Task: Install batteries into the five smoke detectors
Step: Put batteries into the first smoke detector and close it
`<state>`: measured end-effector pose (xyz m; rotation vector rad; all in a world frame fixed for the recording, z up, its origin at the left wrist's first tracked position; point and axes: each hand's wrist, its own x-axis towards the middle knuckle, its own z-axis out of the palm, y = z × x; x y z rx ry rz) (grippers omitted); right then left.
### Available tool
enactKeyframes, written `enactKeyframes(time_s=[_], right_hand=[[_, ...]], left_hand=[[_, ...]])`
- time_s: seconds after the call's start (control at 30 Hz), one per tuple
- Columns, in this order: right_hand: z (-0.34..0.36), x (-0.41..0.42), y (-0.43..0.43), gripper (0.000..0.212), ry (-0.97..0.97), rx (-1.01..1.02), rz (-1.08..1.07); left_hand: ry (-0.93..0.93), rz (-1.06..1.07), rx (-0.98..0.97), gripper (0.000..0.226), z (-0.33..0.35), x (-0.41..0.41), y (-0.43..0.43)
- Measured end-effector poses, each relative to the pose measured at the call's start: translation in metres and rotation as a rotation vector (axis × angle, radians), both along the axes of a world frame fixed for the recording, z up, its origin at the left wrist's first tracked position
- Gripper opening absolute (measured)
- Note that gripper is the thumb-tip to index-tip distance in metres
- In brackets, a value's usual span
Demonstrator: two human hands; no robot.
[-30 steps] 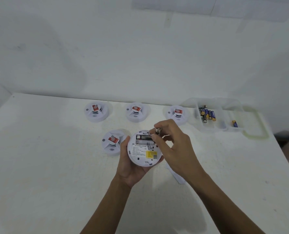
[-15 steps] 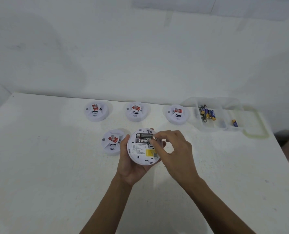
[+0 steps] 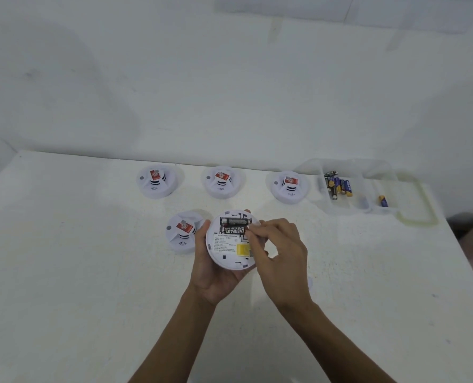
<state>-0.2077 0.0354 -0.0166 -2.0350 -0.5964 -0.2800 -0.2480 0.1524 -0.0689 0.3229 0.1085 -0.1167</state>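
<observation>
My left hand (image 3: pixel 216 280) grips a white smoke detector (image 3: pixel 228 251) turned back-side up, just above the table. Its open compartment holds two black batteries (image 3: pixel 234 226) lying side by side. The thumb and forefinger of my right hand (image 3: pixel 282 252) pinch the right end of the nearer battery in the compartment. Several other detectors sit face up with red stickers: three in a back row (image 3: pixel 155 181), (image 3: pixel 221 182), (image 3: pixel 289 186), and one (image 3: pixel 184 232) right beside my left hand.
A clear plastic box (image 3: pixel 348 210) at the back right holds several loose batteries (image 3: pixel 338 186), with a single one (image 3: pixel 383 201) in its right compartment. Its lid (image 3: pixel 420 217) lies open toward the table's right edge. A small white piece (image 3: pixel 309 283) peeks out beside my right wrist.
My right hand brought the battery down from above the detector and laid it into the compartment beside the first one. My left hand kept the detector steady.
</observation>
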Motion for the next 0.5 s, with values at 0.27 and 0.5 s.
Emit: enactKeyframes(time_s=[0.27,0.5], right_hand=[[-0.005,0.002,-0.002,0.035,-0.124,-0.065,0.018],[0.002,0.009,-0.013,0.034,-0.261,-0.253,0.113]], left_hand=[[0.002,0.042,0.029,0.064,0.010,0.004,0.002],[0.020,0.053,0.052,0.071,0.007,0.005,0.004]])
